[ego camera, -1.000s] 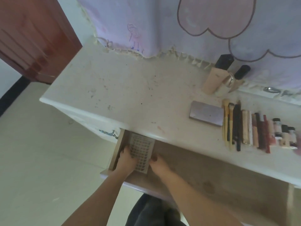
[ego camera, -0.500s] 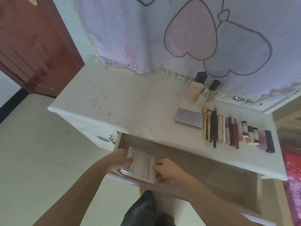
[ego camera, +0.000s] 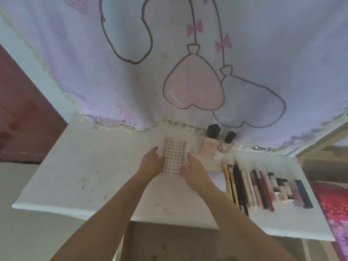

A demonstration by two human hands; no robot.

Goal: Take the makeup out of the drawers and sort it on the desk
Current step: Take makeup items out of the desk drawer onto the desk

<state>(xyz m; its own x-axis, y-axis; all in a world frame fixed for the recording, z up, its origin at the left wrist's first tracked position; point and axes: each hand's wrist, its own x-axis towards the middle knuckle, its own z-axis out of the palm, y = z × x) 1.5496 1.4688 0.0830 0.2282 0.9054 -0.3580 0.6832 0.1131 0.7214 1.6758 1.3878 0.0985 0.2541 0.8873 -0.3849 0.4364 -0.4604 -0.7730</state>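
A flat white palette with a grid of small pans lies on the white desk, near its back edge. My left hand holds its left edge and my right hand holds its right edge. To the right, a row of pencils, brushes and lipstick tubes lies side by side. Two foundation bottles with black caps stand behind that row. The open drawer shows below the desk's front edge, between my forearms.
A pale curtain with heart balloons hangs down to the desk's back edge. A red-brown door stands at the left. Red patterned fabric lies past the desk's right end. Pale floor lies at the left.
Both hands lifted the palette out of the drawer and carried it up and forward onto the desk's back middle. The camera tilted upward.
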